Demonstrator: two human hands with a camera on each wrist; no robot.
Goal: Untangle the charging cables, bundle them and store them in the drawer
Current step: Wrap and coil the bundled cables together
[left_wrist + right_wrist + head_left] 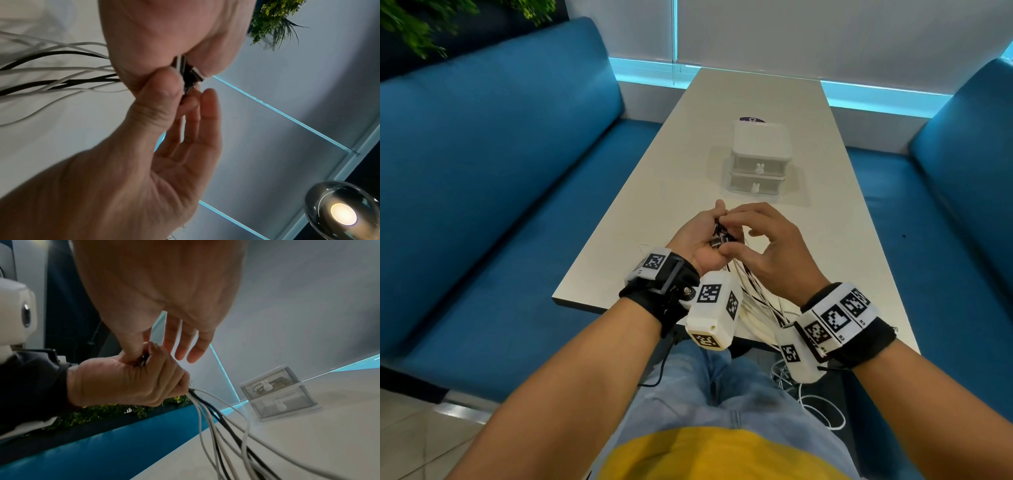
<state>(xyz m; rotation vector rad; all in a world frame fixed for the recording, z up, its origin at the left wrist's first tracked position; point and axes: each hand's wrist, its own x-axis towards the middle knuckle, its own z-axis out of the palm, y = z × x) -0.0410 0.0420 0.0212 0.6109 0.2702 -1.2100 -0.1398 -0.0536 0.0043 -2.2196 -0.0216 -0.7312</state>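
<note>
Several white and black charging cables [755,301] hang from my hands over the table's near edge [585,305] toward my lap. My left hand [710,229] grips the cables just below their plugs [719,236]; in the right wrist view the left hand [127,382] is a fist with the cables [207,415] coming out of it. My right hand [727,238] pinches the plug ends with thumb and index finger, the other fingers [185,344] spread. The metal plugs [191,73] show between both hands. The white two-drawer unit [756,161] stands beyond, both drawers closed.
Blue benches [500,171] flank the narrow white table on both sides [945,205]. The upper drawer [269,384] holds some cables; the lower drawer [281,405] looks empty. A purple item [751,119] lies behind the unit. Loose white cable [822,407] trails by my right knee.
</note>
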